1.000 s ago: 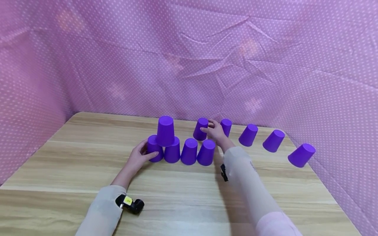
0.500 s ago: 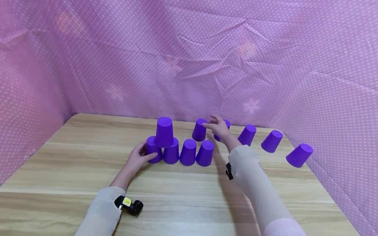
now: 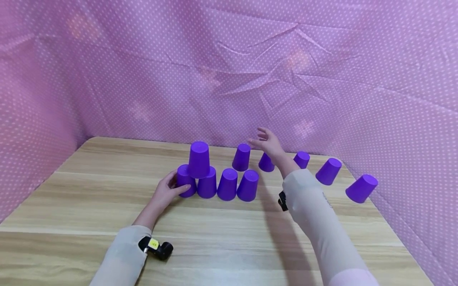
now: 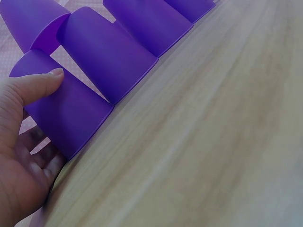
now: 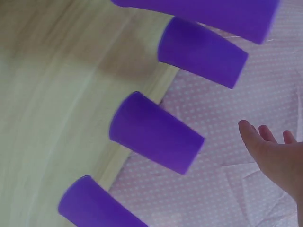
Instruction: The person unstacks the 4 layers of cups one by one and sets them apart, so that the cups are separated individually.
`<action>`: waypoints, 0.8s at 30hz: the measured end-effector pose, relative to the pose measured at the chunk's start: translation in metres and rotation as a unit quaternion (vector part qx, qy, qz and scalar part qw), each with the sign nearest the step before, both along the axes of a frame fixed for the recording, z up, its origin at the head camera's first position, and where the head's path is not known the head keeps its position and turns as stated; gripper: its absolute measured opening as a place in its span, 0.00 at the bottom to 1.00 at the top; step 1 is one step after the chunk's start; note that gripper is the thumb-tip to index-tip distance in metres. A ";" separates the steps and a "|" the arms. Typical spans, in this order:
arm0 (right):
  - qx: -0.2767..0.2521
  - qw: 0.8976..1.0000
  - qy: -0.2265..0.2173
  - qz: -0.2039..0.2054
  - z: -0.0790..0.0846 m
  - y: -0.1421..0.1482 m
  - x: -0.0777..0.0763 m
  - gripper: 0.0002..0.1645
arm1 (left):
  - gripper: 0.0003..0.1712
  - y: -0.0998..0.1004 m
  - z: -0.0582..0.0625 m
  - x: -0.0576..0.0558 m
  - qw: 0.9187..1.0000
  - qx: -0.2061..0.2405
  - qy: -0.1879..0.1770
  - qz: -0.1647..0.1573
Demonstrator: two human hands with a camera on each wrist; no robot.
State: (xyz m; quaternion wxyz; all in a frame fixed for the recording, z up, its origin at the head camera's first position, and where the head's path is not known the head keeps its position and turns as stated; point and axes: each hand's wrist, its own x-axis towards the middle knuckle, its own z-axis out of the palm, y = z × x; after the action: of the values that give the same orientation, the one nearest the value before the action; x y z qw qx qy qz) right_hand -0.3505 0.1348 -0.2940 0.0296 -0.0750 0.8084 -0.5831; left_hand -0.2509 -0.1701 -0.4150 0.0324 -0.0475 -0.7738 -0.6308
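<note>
My left hand (image 3: 164,196) grips the leftmost purple cup (image 3: 184,178) of a front row of upside-down cups. In the left wrist view the thumb lies across that cup (image 4: 75,116), with the fingers round its far side. An upper cup (image 3: 199,159) bridges this one and its neighbour (image 3: 207,184). Two further cups, a middle one (image 3: 227,185) and a right one (image 3: 248,186), complete the row. Raised over the back line of cups, my right hand (image 3: 270,145) has its fingers extended and holds nothing. It is nearest the back-left cup (image 3: 241,158), apart from it in the right wrist view.
Behind and to the right, several more upside-down cups stand spaced out, among them a partly covered cup (image 3: 266,163), another cup (image 3: 328,171) and the far-right cup (image 3: 361,188). Pink dotted cloth (image 3: 171,79) hangs round the wooden table (image 3: 211,238).
My right hand has drawn away from the back-left cup, rising up and to the right, and its fingers have opened out. The left hand keeps its hold; the cups stand as before.
</note>
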 end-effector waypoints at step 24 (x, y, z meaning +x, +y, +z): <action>-0.070 0.989 0.060 0.117 0.026 -0.045 0.033 0.37 | 0.39 0.001 0.000 0.003 1.000 0.008 0.011 -0.001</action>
State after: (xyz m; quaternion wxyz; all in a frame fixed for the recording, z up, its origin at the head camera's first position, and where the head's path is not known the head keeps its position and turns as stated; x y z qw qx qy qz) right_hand -0.3173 0.0894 -0.2675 0.0441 -0.2060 0.7513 -0.6254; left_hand -0.2484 -0.1692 -0.4151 0.0404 -0.0551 -0.7684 -0.6363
